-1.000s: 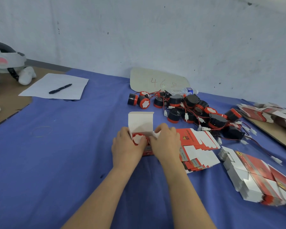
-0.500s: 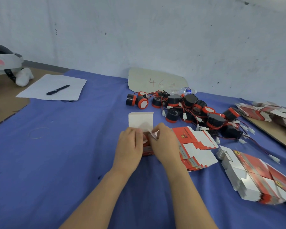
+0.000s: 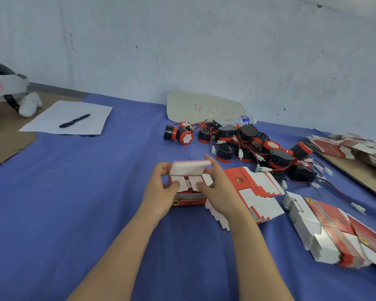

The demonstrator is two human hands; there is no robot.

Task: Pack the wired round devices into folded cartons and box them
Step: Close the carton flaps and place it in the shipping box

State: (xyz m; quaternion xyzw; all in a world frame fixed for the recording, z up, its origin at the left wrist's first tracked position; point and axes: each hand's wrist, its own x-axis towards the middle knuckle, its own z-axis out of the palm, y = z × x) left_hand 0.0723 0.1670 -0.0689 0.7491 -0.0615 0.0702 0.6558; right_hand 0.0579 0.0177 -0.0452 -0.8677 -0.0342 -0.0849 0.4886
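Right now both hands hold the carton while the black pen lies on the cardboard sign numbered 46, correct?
No. The pen lies on the white sheet of paper at the far left, not on the sign, as the head view shows. The left hand and right hand do hold the carton.

A scuffed, speckled white wall (image 3: 204,40) rises behind a brown tabletop (image 3: 4,137), mostly covered by a blue cloth (image 3: 85,192), in even light.

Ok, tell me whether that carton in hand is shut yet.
Open: the carton has side flaps folded in, but the lid flap stands raised.
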